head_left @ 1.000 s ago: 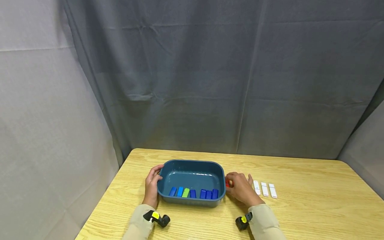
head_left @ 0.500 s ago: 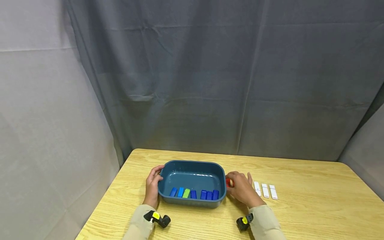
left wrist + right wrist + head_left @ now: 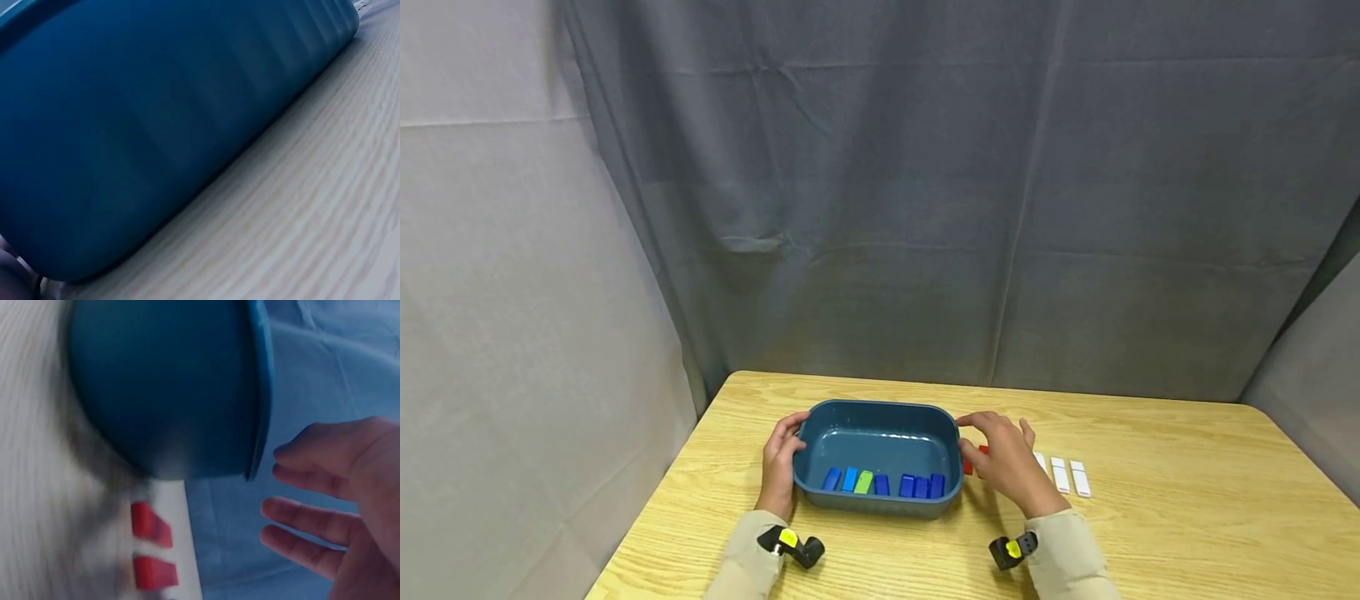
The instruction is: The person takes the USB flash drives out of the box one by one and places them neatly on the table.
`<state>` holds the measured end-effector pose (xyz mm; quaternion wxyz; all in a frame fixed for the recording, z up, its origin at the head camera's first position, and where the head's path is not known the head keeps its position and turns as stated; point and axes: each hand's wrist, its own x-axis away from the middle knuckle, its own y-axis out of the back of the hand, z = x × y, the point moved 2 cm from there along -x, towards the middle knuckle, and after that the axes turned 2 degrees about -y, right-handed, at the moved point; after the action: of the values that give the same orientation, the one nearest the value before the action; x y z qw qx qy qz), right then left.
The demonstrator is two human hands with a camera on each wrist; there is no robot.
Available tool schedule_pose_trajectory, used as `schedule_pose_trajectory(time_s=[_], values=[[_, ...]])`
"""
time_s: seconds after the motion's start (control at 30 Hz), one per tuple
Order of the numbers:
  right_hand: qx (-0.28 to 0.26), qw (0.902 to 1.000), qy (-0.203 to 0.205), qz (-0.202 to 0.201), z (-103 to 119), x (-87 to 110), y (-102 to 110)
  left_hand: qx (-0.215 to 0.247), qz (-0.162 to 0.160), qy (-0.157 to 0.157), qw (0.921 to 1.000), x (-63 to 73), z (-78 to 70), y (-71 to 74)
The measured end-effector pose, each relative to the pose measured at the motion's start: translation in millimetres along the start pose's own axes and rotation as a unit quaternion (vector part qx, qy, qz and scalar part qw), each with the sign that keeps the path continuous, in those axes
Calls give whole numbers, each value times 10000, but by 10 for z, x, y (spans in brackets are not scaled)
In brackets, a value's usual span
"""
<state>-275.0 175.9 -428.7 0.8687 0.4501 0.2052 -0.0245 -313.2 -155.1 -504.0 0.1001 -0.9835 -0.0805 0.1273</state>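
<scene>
A dark teal plastic basin (image 3: 880,505) sits on the wooden table. Inside, along its near wall, lies a row of small USB-stick-like pieces: several blue ones (image 3: 907,486) and a lime green one (image 3: 864,482). My left hand (image 3: 781,462) holds the basin's left end, thumb and fingers at the rim. Close by the right end is my right hand (image 3: 1003,458), its fingers loosely bent and holding nothing; the right wrist view shows a gap between fingertips and rim. Red pieces (image 3: 155,573) lie on the table beneath that hand, partly hidden in the head view.
Right of the right hand lie white stick-shaped pieces (image 3: 1080,479) in a row, one partly covered by the hand. The wooden table (image 3: 1187,492) extends to the right. A grey curtain (image 3: 880,250) hangs behind it, and a light cloth (image 3: 535,375) hangs at the left.
My right hand has let go of the red pieces, risen and moved slightly away from the viewer along the basin's right end. My left hand and the basin stay in place.
</scene>
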Motion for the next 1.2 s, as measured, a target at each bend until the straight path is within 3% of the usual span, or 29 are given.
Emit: schedule_pose_trajectory(time_s=[0.2, 0.5, 0.8, 1.2], values=[[16, 9994, 250, 230, 206, 11, -24, -57, -4, -71, 10000, -4, 4, 0], [576, 9965, 427, 418, 386, 47, -141, -142, -35, -169, 9998, -7, -2, 1], [1222, 9870, 385, 973, 475, 119, -332, -175, -14, -92, 9998, 8, -19, -5], [1873, 9753, 442, 1088, 505, 166, -371, -78, 36, 40, 10000, 6, -19, 1]])
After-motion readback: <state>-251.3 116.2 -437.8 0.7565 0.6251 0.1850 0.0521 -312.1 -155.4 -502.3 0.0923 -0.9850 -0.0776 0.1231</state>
